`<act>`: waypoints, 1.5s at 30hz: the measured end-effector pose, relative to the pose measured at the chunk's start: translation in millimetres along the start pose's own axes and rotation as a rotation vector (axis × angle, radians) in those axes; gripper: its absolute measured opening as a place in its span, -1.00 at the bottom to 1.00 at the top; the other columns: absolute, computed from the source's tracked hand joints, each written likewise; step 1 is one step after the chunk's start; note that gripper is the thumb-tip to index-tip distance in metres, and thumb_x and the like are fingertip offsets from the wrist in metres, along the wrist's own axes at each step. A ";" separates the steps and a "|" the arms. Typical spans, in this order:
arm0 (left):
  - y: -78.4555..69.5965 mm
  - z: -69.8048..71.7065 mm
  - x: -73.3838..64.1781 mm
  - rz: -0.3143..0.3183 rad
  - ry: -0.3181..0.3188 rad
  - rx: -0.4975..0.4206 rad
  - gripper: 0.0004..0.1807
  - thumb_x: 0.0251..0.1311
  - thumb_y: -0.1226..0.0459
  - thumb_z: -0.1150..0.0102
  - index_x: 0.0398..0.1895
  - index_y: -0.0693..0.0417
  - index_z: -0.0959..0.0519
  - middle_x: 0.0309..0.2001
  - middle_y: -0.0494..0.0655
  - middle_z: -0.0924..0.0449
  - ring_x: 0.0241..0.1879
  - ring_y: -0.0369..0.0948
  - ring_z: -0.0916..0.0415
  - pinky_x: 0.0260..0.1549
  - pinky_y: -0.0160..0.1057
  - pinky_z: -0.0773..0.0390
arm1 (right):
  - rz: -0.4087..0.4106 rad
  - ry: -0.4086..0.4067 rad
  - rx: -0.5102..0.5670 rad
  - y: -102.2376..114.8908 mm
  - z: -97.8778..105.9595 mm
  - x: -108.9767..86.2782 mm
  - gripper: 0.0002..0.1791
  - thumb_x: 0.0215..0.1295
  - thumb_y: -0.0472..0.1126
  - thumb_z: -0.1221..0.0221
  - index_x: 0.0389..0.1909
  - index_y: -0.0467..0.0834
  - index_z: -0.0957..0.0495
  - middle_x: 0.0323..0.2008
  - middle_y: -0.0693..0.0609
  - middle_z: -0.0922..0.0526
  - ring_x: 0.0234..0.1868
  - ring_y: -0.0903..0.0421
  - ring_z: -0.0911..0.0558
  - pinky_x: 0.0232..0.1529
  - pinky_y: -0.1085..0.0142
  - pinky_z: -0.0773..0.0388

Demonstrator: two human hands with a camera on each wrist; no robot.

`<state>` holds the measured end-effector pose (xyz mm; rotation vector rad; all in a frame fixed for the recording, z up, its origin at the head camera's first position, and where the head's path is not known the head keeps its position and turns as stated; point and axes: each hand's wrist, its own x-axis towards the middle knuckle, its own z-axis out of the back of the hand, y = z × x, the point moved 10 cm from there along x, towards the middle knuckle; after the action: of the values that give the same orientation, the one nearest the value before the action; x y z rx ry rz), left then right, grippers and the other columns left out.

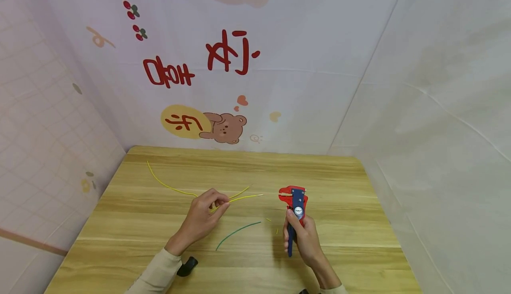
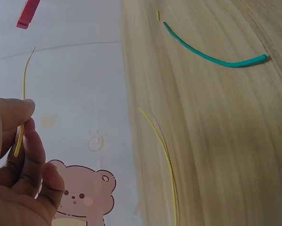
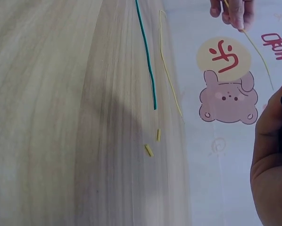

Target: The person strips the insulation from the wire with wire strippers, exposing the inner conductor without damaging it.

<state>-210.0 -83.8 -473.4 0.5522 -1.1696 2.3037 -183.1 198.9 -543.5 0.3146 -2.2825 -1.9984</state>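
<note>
My left hand (image 1: 201,216) pinches a yellow wire (image 1: 247,197) between thumb and fingertips; its bare, thin end points right, toward the tool. In the left wrist view the same wire (image 2: 24,77) stands up past the thumb, its short other end below. My right hand (image 1: 308,241) grips a wire stripper (image 1: 298,201) with blue and red handles, fingers wrapped round them and thumb on its side. The stripper's red jaws face left, parted, with no wire between them. A second yellow wire (image 1: 167,186) lies on the table, partly hidden behind my left hand.
On the wooden table (image 1: 339,174) a short green wire (image 1: 237,231) lies curved between my hands. Two small yellow pieces of insulation, one (image 3: 158,134) beside the other (image 3: 149,150), lie near its end. A printed cloth wall (image 1: 299,85) stands behind the table.
</note>
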 end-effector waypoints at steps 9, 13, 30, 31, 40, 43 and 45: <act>12.1 -2.2 -5.7 0.024 -0.007 0.009 -0.80 0.28 0.51 -0.57 -0.22 0.05 -0.79 -0.30 -0.20 -0.71 -0.31 -0.35 -0.55 -0.38 -0.24 -0.60 | 0.030 0.007 0.026 0.8 2.3 -0.3 -0.47 0.89 -0.04 0.03 -0.21 -0.45 -0.42 -0.59 0.06 -0.61 -0.67 0.18 -0.66 -0.58 0.18 -0.74; 20.0 -4.2 -9.1 0.046 -0.006 0.016 -0.80 0.27 0.50 -0.58 -0.22 0.04 -0.79 -0.31 -0.19 -0.72 -0.32 -0.33 -0.55 -0.39 -0.23 -0.60 | 0.021 0.003 0.023 -0.3 3.8 -1.0 -0.44 0.89 -0.04 0.04 -0.21 -0.49 -0.40 -0.59 0.06 -0.61 -0.66 0.17 -0.66 -0.57 0.19 -0.74; 43.3 -13.6 -19.1 0.101 -0.008 0.025 -0.85 0.31 0.45 -0.57 -0.23 0.03 -0.79 -0.31 -0.18 -0.72 -0.32 -0.37 -0.54 -0.42 -0.18 -0.63 | 0.046 0.034 0.004 4.7 3.7 -0.7 -0.47 0.90 -0.04 0.06 -0.15 -0.46 -0.46 -0.51 0.06 -0.71 -0.55 0.16 -0.75 -0.38 -0.09 -0.84; 44.4 -14.2 -19.3 0.106 -0.006 0.026 -0.85 0.31 0.44 -0.57 -0.23 0.03 -0.79 -0.31 -0.19 -0.72 -0.31 -0.37 -0.55 -0.41 -0.17 -0.63 | 0.048 0.038 0.001 5.2 3.4 -0.8 -0.50 0.90 -0.04 0.07 -0.15 -0.40 -0.49 -0.51 0.06 -0.71 -0.54 0.16 -0.76 -0.37 -0.09 -0.84; 50.3 -16.0 -20.3 0.137 -0.001 0.028 -0.85 0.30 0.46 -0.58 -0.24 0.04 -0.79 -0.30 -0.18 -0.73 -0.30 -0.33 -0.59 -0.35 -0.19 -0.65 | 0.065 0.064 -0.005 8.7 2.7 -0.3 -0.57 0.91 -0.05 0.10 -0.11 -0.29 -0.50 -0.47 0.08 -0.75 -0.48 0.12 -0.80 -0.29 -0.16 -0.86; 52.7 -17.9 -21.1 0.159 0.010 0.027 -0.85 0.30 0.46 -0.57 -0.25 0.05 -0.79 -0.30 -0.17 -0.73 -0.30 -0.31 -0.60 -0.33 -0.16 -0.66 | 0.068 0.070 -0.006 9.7 2.4 -0.1 -0.59 0.92 -0.06 0.11 -0.11 -0.25 -0.52 -0.46 0.07 -0.76 -0.47 0.12 -0.81 -0.28 -0.18 -0.86; 54.7 -19.8 -22.1 0.177 0.018 0.023 -0.86 0.30 0.45 -0.58 -0.25 0.05 -0.79 -0.31 -0.18 -0.73 -0.30 -0.31 -0.60 -0.31 -0.14 -0.67 | 0.064 0.072 -0.006 9.4 2.2 -0.3 -0.60 0.92 -0.06 0.10 -0.11 -0.23 -0.53 -0.45 0.07 -0.76 -0.46 0.12 -0.82 -0.27 -0.18 -0.86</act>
<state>-227.3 -100.7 -530.8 0.4507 -1.2292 2.4679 -184.1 202.3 -534.4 0.3035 -2.2148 -1.9302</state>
